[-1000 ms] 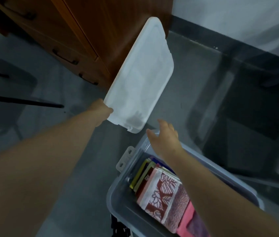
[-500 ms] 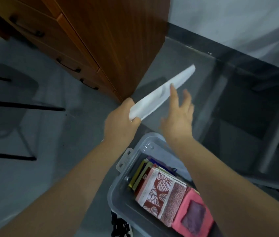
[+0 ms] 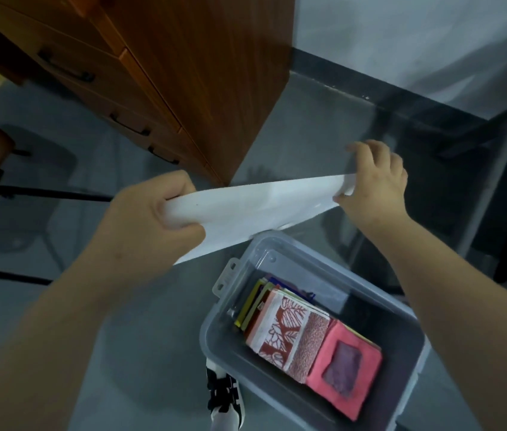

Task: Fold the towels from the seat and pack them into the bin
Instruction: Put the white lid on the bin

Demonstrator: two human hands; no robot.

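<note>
Bin (image 3: pixel 207 331): translucent grey plastic, open, on the floor. Towels (image 3: pixel 308 334): folded, red leaf-print and pink uppermost, packed inside. Lid (image 3: pixel 255 206): white, tilted, held aloft over the bin's far end

Translucent plastic bin (image 3: pixel 283 253), woven towels (image 3: pixel 308 334)

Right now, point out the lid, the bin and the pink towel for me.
lid (image 3: pixel 255 203), head view, middle of its white surface.
bin (image 3: pixel 308 275), head view, bare inner wall at the far end.
pink towel (image 3: pixel 344 365), head view, middle of its top face.
</note>
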